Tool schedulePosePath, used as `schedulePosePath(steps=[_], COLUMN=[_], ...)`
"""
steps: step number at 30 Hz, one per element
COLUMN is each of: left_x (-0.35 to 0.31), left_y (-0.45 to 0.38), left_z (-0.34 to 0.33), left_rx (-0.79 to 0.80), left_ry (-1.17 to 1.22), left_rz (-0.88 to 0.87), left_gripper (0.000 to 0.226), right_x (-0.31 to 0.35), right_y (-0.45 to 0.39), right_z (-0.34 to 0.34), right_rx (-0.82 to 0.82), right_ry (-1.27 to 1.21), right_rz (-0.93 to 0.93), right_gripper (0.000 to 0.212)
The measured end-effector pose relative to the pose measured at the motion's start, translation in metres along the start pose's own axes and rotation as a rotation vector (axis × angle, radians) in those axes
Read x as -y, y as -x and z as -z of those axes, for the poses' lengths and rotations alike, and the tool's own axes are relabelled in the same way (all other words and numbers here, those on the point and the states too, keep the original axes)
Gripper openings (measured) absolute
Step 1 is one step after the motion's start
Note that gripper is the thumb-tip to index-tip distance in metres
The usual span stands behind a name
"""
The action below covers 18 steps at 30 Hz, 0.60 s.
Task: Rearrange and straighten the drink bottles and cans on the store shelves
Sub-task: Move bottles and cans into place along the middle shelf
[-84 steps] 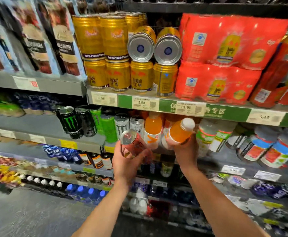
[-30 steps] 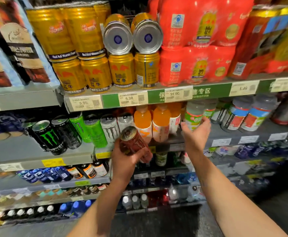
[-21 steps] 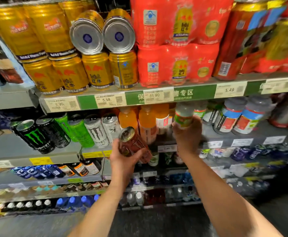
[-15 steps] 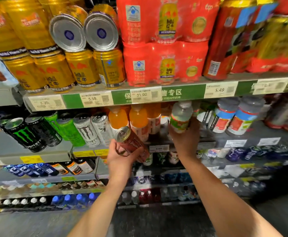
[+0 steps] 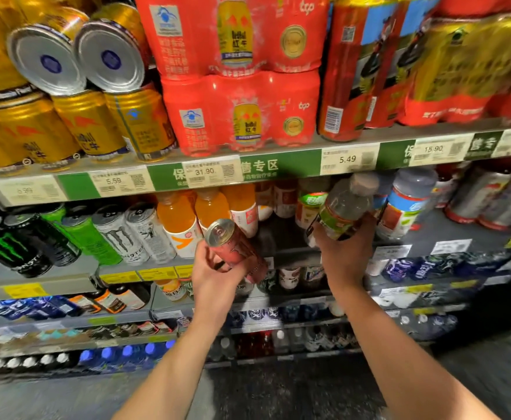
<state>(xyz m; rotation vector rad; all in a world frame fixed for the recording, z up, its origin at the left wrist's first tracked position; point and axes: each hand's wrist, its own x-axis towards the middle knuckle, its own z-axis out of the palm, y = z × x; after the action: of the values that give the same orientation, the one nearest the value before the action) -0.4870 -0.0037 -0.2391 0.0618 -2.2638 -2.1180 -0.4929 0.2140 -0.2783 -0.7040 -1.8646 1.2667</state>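
Observation:
My left hand (image 5: 215, 277) grips a pink-red can (image 5: 233, 247), tilted with its silver top toward me, in front of the second shelf. My right hand (image 5: 343, 253) holds a clear bottle with a green label (image 5: 342, 207), lifted off the shelf and leaning right. Orange drink bottles (image 5: 177, 219) stand upright on that shelf behind the can. A dark gap shows on the shelf between the orange bottles and my right hand.
Black, green and white energy cans (image 5: 118, 234) line the shelf at left. Gold cans (image 5: 90, 125), two lying on their sides (image 5: 108, 53), and red multipacks (image 5: 242, 113) fill the shelf above. Blue-labelled bottles (image 5: 402, 204) stand to the right. Lower shelves carry small bottles.
My right hand set the orange bottle on the shelf, reached right, took the green-labelled clear bottle and lifted it out. My left hand kept the red can. The view shifted right.

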Motion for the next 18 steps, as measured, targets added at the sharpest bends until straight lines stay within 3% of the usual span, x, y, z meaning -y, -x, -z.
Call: schedulePosePath(steps=[10, 18], left_x=[-0.005, -0.01], left_y=[0.008, 0.019], left_z=[-0.015, -0.022], left_rx=[-0.001, -0.044], left_ry=[-0.016, -0.041], left_rz=[0.033, 0.016], left_gripper=[0.053, 0.056], right_x=[-0.007, -0.018], right_y=[-0.028, -0.032], right_z=[-0.001, -0.001], right_rx=[0.008, 0.066], right_ry=[0.2, 0.234], right_rz=[0.163, 0.164], right_gripper=[0.074, 0.083])
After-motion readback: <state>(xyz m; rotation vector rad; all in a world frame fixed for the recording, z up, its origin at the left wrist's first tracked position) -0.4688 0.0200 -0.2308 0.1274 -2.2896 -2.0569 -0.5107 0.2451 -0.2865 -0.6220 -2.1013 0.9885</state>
